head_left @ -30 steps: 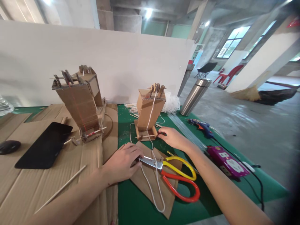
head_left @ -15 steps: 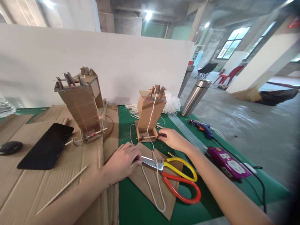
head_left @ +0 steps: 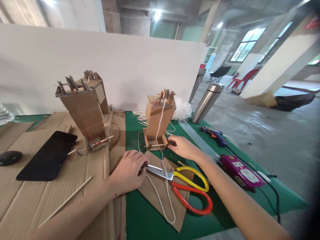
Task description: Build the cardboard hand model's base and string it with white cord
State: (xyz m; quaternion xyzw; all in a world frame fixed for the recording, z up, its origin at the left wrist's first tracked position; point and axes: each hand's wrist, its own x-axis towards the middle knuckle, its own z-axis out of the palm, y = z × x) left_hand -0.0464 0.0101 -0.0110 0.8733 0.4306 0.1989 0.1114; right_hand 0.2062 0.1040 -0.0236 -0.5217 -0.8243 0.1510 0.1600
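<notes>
A small cardboard tower point(head_left: 158, 116) stands on the green mat with a white string point(head_left: 160, 126) running down from its top pulleys. My right hand point(head_left: 183, 147) pinches a small dark crank at the end of the wooden axle at the tower's base. My left hand point(head_left: 130, 171) rests closed on a flat cardboard piece point(head_left: 160, 196), holding the string's end beside the blades of the yellow and red scissors point(head_left: 185, 186). The string loops loosely over that cardboard.
A larger cardboard tower point(head_left: 83, 110) stands at the left by a black tablet point(head_left: 47, 156) and a mouse point(head_left: 10, 156). A steel flask point(head_left: 207, 103), blue glue gun point(head_left: 216, 135), glue sticks and a purple power strip point(head_left: 241, 171) lie at the right. A skewer point(head_left: 65, 201) lies on the cardboard sheets.
Both hands stay nearly where they were. My left hand has shifted slightly left along the scissors' blades. The view wobbles a little.
</notes>
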